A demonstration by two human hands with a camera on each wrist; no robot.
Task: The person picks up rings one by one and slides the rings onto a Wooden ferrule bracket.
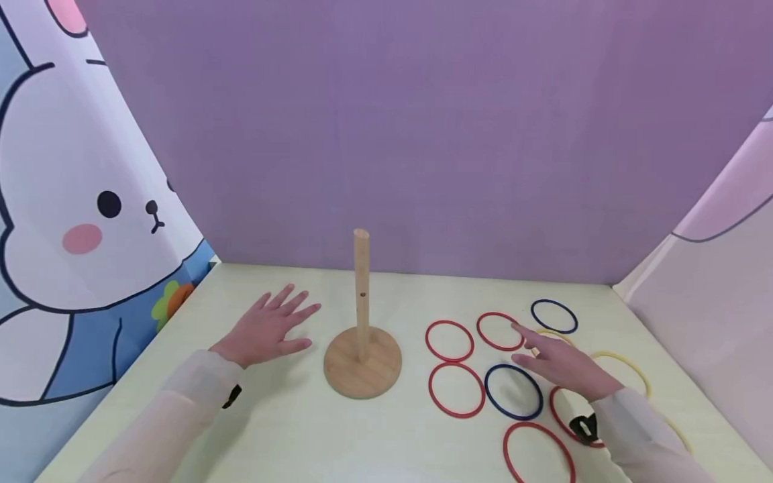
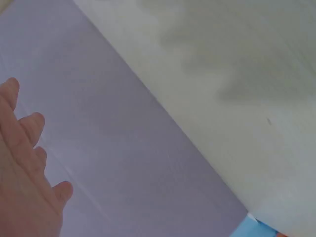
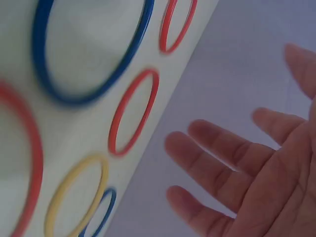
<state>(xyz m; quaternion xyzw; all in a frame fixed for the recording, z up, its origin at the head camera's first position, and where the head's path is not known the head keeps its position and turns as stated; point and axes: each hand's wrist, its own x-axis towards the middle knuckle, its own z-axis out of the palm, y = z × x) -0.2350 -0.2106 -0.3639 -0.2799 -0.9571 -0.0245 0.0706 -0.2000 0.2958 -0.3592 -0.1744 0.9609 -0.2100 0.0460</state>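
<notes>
Across the bench (image 1: pixel 362 443), toward its right edge, rings lie flat beside the peg (image 1: pixel 362 295). My right hand (image 1: pixel 558 365) hovers spread over a yellow ring (image 1: pixel 552 335); my left hand (image 1: pixel 272 329) rests flat. Fingers released, I might nudge neighbouring rings.

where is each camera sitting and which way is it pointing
Head: worn on the head, looking forward and down at the table, wooden peg stand and rings; both hands and sleeves show.
Left wrist: on the left wrist, facing table and purple wall; only the left hand shows, fingers straight.
Right wrist: on the right wrist, looking past the open right hand at the rings.
Shared: head and right wrist views both show the blue ring near that hand.
</notes>
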